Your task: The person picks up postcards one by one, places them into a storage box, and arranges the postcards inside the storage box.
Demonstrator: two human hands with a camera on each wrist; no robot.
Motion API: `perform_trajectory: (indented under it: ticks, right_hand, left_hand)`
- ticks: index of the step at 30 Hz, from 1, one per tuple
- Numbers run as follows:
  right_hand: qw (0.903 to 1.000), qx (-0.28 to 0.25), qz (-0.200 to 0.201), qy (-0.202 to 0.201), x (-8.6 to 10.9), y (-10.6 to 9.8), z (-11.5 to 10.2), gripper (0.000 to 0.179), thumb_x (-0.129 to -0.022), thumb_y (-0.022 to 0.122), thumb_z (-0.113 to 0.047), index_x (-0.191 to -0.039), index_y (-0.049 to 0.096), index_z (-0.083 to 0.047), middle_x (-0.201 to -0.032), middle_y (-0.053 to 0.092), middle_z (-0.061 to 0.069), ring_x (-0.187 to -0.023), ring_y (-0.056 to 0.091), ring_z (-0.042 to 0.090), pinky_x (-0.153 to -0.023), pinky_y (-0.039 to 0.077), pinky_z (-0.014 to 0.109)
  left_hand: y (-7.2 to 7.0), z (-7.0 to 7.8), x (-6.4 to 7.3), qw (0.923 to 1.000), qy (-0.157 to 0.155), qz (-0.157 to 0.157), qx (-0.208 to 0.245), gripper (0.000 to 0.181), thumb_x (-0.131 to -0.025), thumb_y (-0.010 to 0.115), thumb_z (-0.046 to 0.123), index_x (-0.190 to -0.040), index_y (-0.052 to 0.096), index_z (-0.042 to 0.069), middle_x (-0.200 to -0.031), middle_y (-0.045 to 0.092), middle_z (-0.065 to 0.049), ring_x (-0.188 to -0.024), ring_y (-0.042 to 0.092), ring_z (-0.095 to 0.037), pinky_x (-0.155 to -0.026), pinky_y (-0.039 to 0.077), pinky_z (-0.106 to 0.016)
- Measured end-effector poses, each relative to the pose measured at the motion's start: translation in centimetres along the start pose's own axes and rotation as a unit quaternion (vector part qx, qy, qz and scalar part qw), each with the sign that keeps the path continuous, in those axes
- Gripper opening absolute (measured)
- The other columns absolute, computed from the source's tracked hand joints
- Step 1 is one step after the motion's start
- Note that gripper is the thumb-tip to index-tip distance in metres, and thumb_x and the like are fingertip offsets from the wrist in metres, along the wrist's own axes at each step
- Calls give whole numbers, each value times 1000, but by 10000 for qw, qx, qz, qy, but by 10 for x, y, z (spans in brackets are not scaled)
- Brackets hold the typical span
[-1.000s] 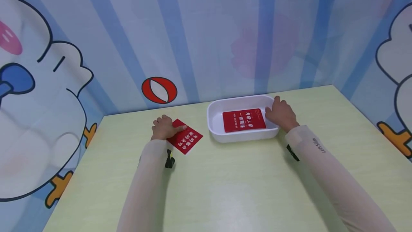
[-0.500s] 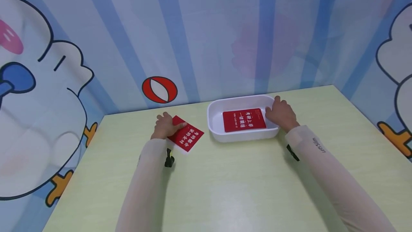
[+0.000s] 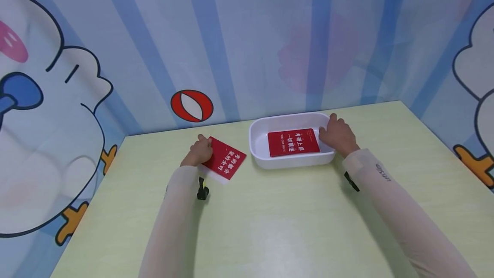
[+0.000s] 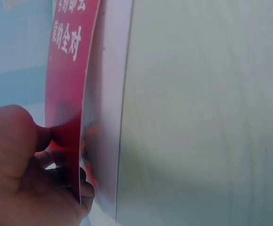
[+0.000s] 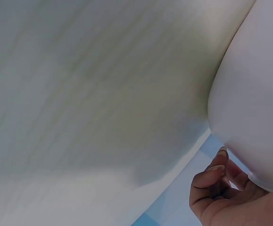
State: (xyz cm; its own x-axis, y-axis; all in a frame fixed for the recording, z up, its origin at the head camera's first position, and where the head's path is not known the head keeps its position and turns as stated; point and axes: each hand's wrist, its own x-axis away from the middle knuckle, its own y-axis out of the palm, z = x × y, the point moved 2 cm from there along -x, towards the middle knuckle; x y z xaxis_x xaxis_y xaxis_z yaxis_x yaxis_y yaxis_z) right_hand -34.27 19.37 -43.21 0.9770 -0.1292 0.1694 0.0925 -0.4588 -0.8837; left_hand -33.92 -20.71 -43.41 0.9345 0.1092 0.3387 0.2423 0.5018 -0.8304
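Note:
My left hand (image 3: 199, 151) pinches a red card (image 3: 227, 158) with white characters between thumb and fingers, at the left of the table. The left wrist view has the card (image 4: 68, 80) raised on edge beside a pale sheet (image 4: 107, 94) lying along the tabletop. In the head view a white strip of that sheet shows below the card. My right hand (image 3: 338, 136) grips the right end of a white plastic basin (image 3: 289, 164), thumb inside the rim. Inside the basin lies another red card (image 3: 293, 143) with white lettering; whether more lie beneath it I cannot tell.
The pale green-yellow table (image 3: 266, 218) runs back to a blue striped cloth backdrop (image 3: 262, 46) with cartoon figures. The basin stands near the table's back edge. A black strap piece (image 3: 202, 188) hangs at the left wrist.
My left hand has turned and lifted the red card slightly up and right, showing more white sheet below it. The right hand and the basin have stayed in place.

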Motion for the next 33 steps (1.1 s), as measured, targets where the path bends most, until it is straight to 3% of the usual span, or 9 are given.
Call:
perform_trajectory:
  ticks: [6, 13, 33]
  right_hand:
    - [10000, 1, -18, -15, 2, -3, -1, 65, -98, 51, -27, -145, 24, 10, -132, 46, 33, -117, 54, 47, -99, 49, 60]
    - [9999, -2, -69, -118, 5, -5, -2, 64, -99, 49, -27, -144, 25, 12, -131, 46, 35, -116, 54, 48, -99, 49, 60]
    - [9997, 17, -50, -229, 6, -4, -3, 62, -99, 48, -27, -140, 27, 14, -125, 48, 35, -110, 55, 46, -96, 51, 60]
  left_hand:
    - [-1, 0, -3, 9988, 280, 77, 384, 47, -106, 31, 20, -143, 19, -6, -130, 49, -26, -124, 49, -36, -108, 45, -50]
    - [-1, 1, -3, 9956, 375, 78, 859, 50, -104, 35, 17, -145, 16, -4, -134, 46, -24, -130, 44, -34, -109, 45, -50]
    - [-6, 12, 2, 9923, 591, 212, 1070, 47, -103, 31, 21, -143, 27, -3, -139, 45, -22, -130, 45, -34, -108, 46, -49]
